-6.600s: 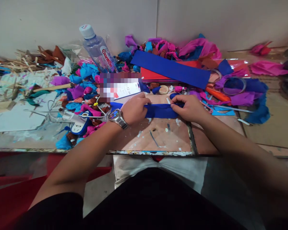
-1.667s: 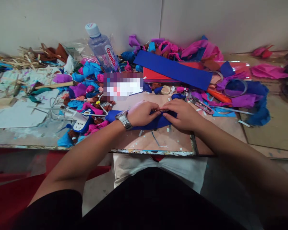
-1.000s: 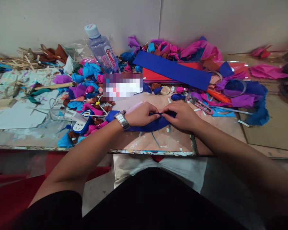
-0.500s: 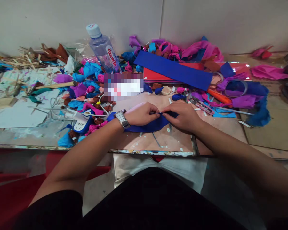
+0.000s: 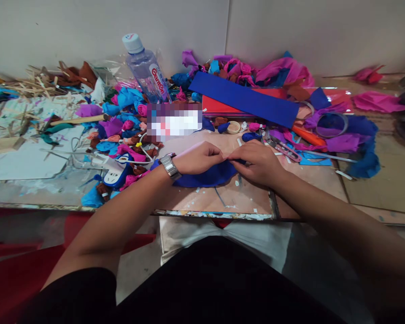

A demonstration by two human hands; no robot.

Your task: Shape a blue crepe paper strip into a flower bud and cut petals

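A piece of dark blue crepe paper [image 5: 205,177] lies bunched under and between my hands, near the table's front edge. My left hand [image 5: 199,157], with a metal watch [image 5: 170,166] at its wrist, is closed in a pinch on the paper's upper edge. Fingertip to fingertip with it, my right hand [image 5: 256,162] also pinches that edge, its fingers curled. Part of the paper is hidden behind my fingers. Just beyond my hands lie a tape roll [image 5: 234,127] and small blue and pink paper bundles [image 5: 253,136].
A bottle [image 5: 146,72] stands at the back left among crumpled coloured paper. A long blue strip [image 5: 246,99] rests across red sheets. To the right are a pink cutter [image 5: 288,151] and a clear tape ring [image 5: 331,124]. A white-and-blue power strip [image 5: 114,173] sits left, wooden sticks [image 5: 37,85] farther left.
My fingertips have shifted slightly along the blue paper's edge, and the left thumb now lies straighter. The paper has moved a little; the rest looks the same.
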